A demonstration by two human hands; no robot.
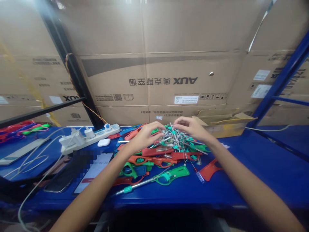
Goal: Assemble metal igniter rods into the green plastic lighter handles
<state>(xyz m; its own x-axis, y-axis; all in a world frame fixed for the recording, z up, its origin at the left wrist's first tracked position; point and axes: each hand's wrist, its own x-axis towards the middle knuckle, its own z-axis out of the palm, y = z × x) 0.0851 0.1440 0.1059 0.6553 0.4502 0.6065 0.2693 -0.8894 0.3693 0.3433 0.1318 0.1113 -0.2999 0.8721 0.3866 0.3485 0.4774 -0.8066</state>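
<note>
My left hand point(150, 134) hovers over the left of a pile of parts, its fingers bent and apart, with nothing clear between them. My right hand point(189, 126) is at the back of the heap of wires and teal pieces point(180, 140); its fingers curl at a thin metal piece point(171, 126), and whether they grip it is unclear. Red handle shells point(158, 151) lie in front of my left hand. Nearest the front edge, a green lighter body point(177, 174) with a metal tube points left. A red shell point(210, 169) lies apart at the right.
An open cardboard box point(225, 127) stands at the back right. On the left are a white power strip point(93, 138) with chargers, a white earphone case point(104, 142), phones point(94, 170) and loose cables. Cardboard point(156, 64) walls the back of the blue table point(241, 190).
</note>
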